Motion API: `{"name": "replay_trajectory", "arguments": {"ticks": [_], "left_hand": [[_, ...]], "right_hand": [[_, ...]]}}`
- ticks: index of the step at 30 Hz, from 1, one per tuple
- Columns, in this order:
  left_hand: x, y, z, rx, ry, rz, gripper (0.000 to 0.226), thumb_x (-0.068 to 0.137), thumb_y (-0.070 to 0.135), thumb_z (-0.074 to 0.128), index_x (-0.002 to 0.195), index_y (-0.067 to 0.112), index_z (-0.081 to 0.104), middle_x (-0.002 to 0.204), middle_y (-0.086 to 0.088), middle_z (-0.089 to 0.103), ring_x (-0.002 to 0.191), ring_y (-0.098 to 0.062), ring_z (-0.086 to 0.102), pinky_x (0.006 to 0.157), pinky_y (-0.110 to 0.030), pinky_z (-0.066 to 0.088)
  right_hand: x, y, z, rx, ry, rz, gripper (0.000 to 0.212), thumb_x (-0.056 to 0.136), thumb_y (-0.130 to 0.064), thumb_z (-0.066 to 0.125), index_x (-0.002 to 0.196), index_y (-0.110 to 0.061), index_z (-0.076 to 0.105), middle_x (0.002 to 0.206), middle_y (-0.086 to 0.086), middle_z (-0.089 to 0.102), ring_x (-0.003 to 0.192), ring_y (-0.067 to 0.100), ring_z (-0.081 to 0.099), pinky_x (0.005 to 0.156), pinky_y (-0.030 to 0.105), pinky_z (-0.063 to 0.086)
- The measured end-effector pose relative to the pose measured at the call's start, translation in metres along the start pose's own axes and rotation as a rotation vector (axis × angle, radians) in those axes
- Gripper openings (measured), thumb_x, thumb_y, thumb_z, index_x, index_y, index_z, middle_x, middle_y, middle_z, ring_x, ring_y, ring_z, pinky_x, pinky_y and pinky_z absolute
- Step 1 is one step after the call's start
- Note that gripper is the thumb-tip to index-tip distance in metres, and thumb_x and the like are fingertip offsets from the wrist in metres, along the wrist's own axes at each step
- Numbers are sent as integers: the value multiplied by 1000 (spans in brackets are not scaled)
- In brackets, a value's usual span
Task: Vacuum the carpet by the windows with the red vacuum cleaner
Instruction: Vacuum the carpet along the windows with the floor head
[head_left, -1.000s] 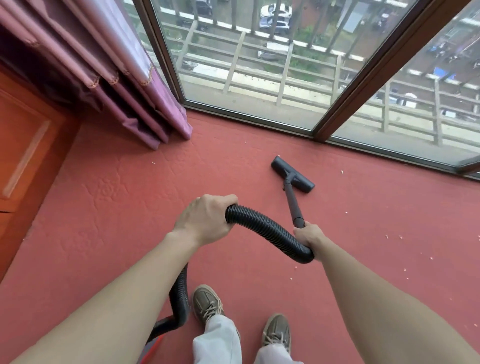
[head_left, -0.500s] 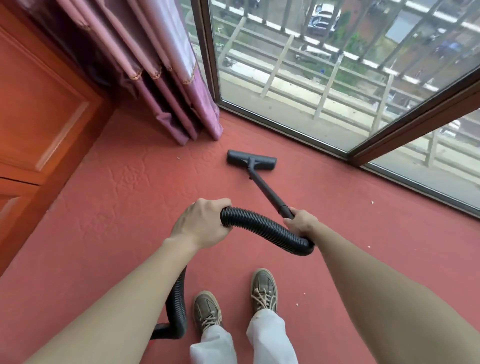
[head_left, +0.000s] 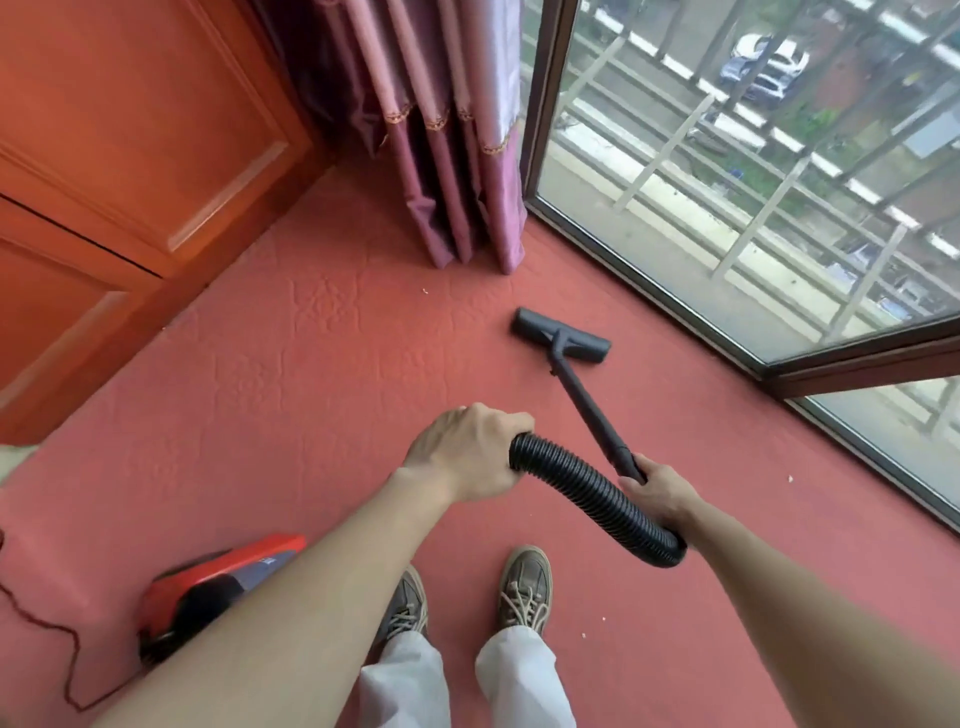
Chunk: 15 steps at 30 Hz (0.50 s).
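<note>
Red vacuum cleaner (head_left: 208, 582) behind; left hand (head_left: 467, 454) grips the hose (head_left: 587, 493), right hand (head_left: 657, 491) the wand (head_left: 592, 410).

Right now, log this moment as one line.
left hand: grips hose | right hand: grips wand | floor head: flat on carpet, near curtain | red vacuum cleaner: behind-left

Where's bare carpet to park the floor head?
Free: the wide patch between wooden panelling, curtain and floor head; also the strip along the window frame. Crowded: near the shoes, hose and red vacuum cleaner.
</note>
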<state>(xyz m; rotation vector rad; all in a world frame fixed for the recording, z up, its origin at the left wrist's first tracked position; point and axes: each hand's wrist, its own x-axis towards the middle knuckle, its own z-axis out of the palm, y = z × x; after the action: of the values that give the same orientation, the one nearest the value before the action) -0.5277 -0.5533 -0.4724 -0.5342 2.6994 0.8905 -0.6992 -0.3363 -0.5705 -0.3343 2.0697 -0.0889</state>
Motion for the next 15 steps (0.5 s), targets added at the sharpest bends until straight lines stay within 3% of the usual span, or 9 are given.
{"name": "replay_trajectory", "arguments": {"ticks": [6, 15], "left_hand": [[-42, -70, -29, -111, 78, -206, 15, 75, 25, 62, 74, 25, 48, 62, 3, 56, 63, -30, 57, 54, -28, 38], [-93, -160, -81, -183, 397, -275, 18, 74, 24, 65, 74, 20, 47, 54, 3, 53, 53, -26, 54, 48, -35, 47]], "right_hand": [[4, -107, 49, -197, -189, -173, 49, 93, -36, 52, 142, -36, 44, 120, 7, 66, 109, 27, 62, 89, 27, 45], [49, -250, 61, -86, -23, -133, 41, 90, -28, 59, 130, -17, 60, 114, 12, 68, 105, 27, 65, 84, 28, 47]]}}
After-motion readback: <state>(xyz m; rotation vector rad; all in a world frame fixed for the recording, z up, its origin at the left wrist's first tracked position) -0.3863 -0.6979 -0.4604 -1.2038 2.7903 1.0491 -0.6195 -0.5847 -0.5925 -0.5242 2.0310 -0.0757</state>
